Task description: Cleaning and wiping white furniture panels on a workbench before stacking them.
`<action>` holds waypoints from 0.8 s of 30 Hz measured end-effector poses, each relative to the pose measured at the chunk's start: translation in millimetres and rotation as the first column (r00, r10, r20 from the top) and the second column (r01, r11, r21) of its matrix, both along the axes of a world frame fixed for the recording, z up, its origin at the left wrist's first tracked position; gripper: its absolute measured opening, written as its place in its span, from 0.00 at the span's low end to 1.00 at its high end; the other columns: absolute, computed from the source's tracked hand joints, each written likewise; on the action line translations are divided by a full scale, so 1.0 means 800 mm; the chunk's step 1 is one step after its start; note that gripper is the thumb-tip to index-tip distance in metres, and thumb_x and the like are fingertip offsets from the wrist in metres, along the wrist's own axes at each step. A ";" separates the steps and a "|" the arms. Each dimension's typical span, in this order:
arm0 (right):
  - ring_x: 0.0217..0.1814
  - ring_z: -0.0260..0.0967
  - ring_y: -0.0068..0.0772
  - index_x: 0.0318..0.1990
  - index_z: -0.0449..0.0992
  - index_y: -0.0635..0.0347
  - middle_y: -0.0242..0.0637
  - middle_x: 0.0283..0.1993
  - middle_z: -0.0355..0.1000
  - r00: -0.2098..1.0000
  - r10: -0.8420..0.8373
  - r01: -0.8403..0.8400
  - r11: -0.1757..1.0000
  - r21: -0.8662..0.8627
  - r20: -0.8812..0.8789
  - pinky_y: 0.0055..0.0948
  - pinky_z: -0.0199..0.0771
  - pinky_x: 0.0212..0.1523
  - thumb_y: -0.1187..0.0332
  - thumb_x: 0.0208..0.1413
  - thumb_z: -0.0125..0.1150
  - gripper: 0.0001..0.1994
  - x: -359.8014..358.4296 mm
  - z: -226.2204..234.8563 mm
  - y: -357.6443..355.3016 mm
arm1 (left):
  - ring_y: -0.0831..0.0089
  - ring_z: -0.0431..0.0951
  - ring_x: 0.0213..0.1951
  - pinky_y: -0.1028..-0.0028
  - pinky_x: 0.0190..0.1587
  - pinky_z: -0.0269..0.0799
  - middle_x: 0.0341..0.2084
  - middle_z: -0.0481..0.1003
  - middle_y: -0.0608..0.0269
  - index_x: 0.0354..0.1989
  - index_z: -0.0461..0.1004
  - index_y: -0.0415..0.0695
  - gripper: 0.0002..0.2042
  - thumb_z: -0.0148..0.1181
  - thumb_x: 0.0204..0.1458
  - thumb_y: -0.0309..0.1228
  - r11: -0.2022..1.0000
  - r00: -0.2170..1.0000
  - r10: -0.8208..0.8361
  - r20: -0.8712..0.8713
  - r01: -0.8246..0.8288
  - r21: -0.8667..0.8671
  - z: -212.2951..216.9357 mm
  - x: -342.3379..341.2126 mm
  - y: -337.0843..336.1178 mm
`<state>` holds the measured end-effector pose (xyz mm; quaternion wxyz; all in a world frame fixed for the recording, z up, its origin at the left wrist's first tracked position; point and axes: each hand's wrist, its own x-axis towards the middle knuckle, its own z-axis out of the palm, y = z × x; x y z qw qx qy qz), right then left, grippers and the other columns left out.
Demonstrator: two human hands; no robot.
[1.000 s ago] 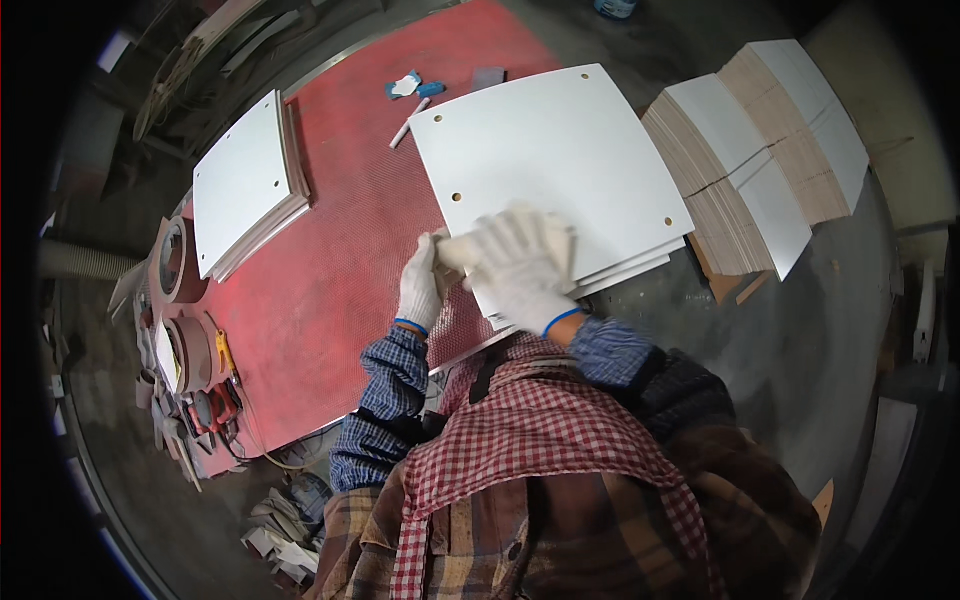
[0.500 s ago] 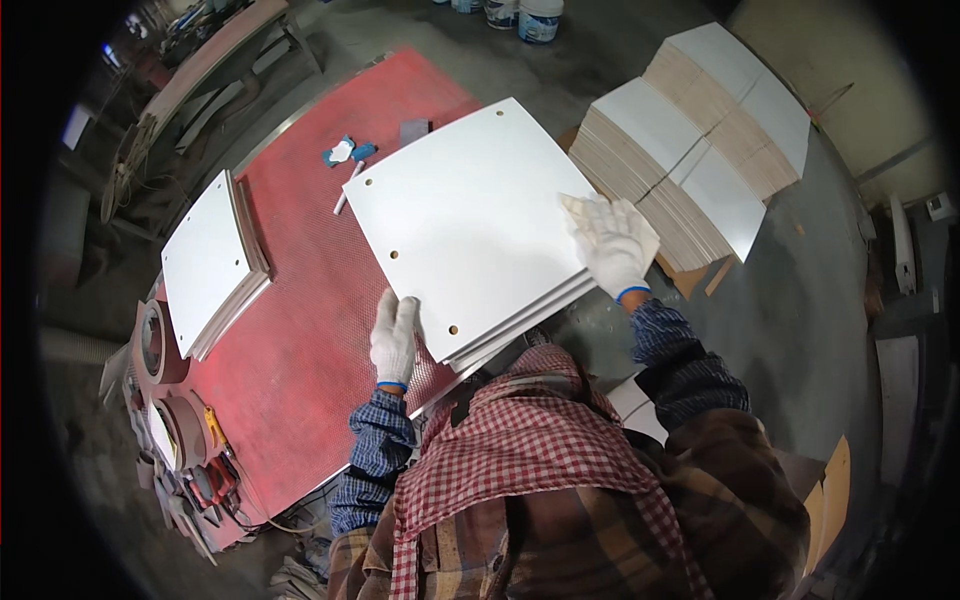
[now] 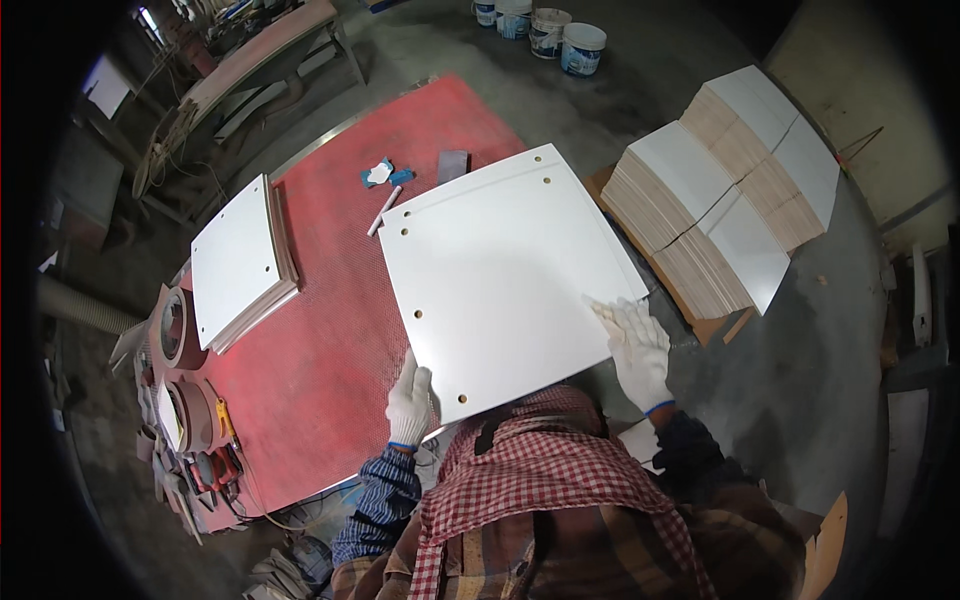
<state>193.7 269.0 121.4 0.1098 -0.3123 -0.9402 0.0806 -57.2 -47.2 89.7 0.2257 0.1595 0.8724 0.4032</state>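
A square white board [image 3: 500, 290] with small round holes near its edges lies on top of a stack of similar boards. It sits slightly nearer to me than the board under it [image 3: 480, 185], whose far strip and holes show. My left hand [image 3: 408, 408], in a white knit glove, grips its near left edge, the thumb apart from the fingers. At the right edge rests my right hand [image 3: 640, 358], also gloved, its fingers extended over the board. A cream cloth [image 3: 602, 312] is partly visible at these fingertips; the palm hides the rest.
The red table [image 3: 330, 300] bears another board stack [image 3: 235, 260], a marker [image 3: 385, 210], a grey block [image 3: 453, 166] and tape rolls [image 3: 178, 328]. Tools [image 3: 215, 470] lie at its left end. Tall board stacks [image 3: 690, 210] stand at right. Buckets [image 3: 582, 50] stand beyond on the floor.
The top board has slid toward me, exposing the far strip of the board below. Both hands have moved nearer with it. The whole view has shifted slightly, and less of the cloth shows.
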 end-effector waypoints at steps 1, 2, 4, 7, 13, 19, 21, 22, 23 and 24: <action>0.78 0.53 0.44 0.71 0.66 0.56 0.38 0.75 0.62 0.998 0.002 -0.009 0.992 -0.127 -0.061 0.45 0.50 0.76 0.57 0.68 0.53 0.27 0.014 0.003 -0.012 | 0.49 0.70 0.67 0.61 0.68 0.64 0.65 0.70 0.42 0.73 0.61 0.43 0.30 0.56 0.65 0.41 0.999 0.997 0.024 0.069 -0.026 0.034 -0.002 -0.001 -0.018; 0.77 0.56 0.44 0.71 0.66 0.58 0.39 0.75 0.62 0.992 -0.001 -0.030 0.968 -0.248 -0.123 0.44 0.54 0.74 0.58 0.68 0.53 0.26 0.026 0.006 -0.022 | 0.49 0.70 0.67 0.61 0.68 0.64 0.65 0.70 0.42 0.73 0.61 0.43 0.30 0.56 0.65 0.41 0.999 0.998 0.026 0.064 -0.028 0.039 -0.010 -0.010 -0.038; 0.75 0.58 0.42 0.71 0.65 0.58 0.40 0.75 0.62 0.951 -0.216 0.083 0.865 -0.494 -0.219 0.42 0.57 0.73 0.59 0.69 0.51 0.26 0.040 0.011 -0.039 | 0.43 0.68 0.67 0.53 0.68 0.65 0.66 0.67 0.40 0.71 0.63 0.43 0.30 0.62 0.60 0.33 0.939 0.750 -0.340 -0.568 0.239 -0.246 -0.027 -0.029 -0.075; 0.74 0.61 0.40 0.74 0.61 0.55 0.39 0.74 0.63 0.615 -0.748 0.147 0.420 -0.896 -0.249 0.37 0.60 0.71 0.59 0.72 0.45 0.26 0.071 -0.044 -0.048 | 0.43 0.67 0.67 0.46 0.67 0.65 0.67 0.64 0.41 0.69 0.64 0.44 0.30 0.61 0.55 0.25 0.877 0.458 -0.473 -0.752 0.324 -0.354 0.001 -0.052 -0.033; 0.64 0.67 0.35 0.73 0.61 0.52 0.33 0.65 0.67 0.258 -0.894 -0.359 0.263 -0.895 -0.367 0.34 0.69 0.64 0.54 0.74 0.38 0.25 0.170 -0.175 -0.033 | 0.46 0.69 0.66 0.47 0.68 0.65 0.66 0.67 0.44 0.68 0.67 0.44 0.32 0.61 0.50 0.27 0.521 -0.010 -0.705 -0.709 0.672 -0.527 0.045 -0.085 -0.003; 0.58 0.71 0.35 0.69 0.64 0.52 0.34 0.60 0.69 0.101 -0.964 -0.113 0.233 -0.966 -0.244 0.35 0.74 0.56 0.50 0.75 0.37 0.24 0.160 -0.121 -0.043 | 0.49 0.73 0.64 0.49 0.69 0.65 0.60 0.75 0.50 0.63 0.74 0.44 0.27 0.62 0.49 0.27 0.494 -0.021 -0.628 -0.778 0.762 -0.419 0.169 -0.107 0.025; 0.60 0.69 0.36 0.71 0.62 0.53 0.35 0.62 0.68 0.028 -0.985 -0.035 0.171 -0.985 -0.172 0.35 0.73 0.59 0.52 0.75 0.37 0.25 0.156 -0.111 -0.038 | 0.51 0.76 0.62 0.54 0.67 0.69 0.59 0.76 0.44 0.58 0.77 0.40 0.24 0.67 0.54 0.38 0.409 -0.002 -0.668 -0.745 0.835 -0.369 0.221 -0.137 0.044; 0.64 0.67 0.38 0.73 0.60 0.53 0.36 0.65 0.66 0.117 -0.937 -0.128 0.314 -0.941 -0.329 0.36 0.69 0.63 0.52 0.74 0.37 0.26 0.202 -0.142 -0.029 | 0.51 0.77 0.61 0.58 0.64 0.71 0.59 0.76 0.44 0.57 0.77 0.39 0.25 0.68 0.54 0.41 0.356 0.101 -0.684 -0.722 0.911 -0.210 0.223 -0.165 0.085; 0.67 0.65 0.40 0.75 0.57 0.52 0.37 0.68 0.64 0.269 -0.849 -0.304 0.373 -0.877 -0.454 0.37 0.66 0.67 0.53 0.73 0.38 0.28 0.204 -0.165 -0.021 | 0.51 0.78 0.60 0.61 0.61 0.74 0.59 0.76 0.44 0.57 0.77 0.37 0.27 0.68 0.54 0.43 0.392 0.236 -0.723 -0.649 0.914 -0.105 0.257 -0.175 0.078; 0.67 0.65 0.40 0.75 0.57 0.52 0.37 0.68 0.64 0.283 -0.846 -0.318 0.363 -0.876 -0.453 0.37 0.66 0.67 0.53 0.73 0.38 0.28 0.188 -0.159 -0.019 | 0.59 0.82 0.53 0.65 0.54 0.77 0.53 0.80 0.49 0.54 0.77 0.36 0.25 0.68 0.56 0.44 0.126 0.406 -0.679 -0.612 0.886 0.447 0.265 -0.183 0.097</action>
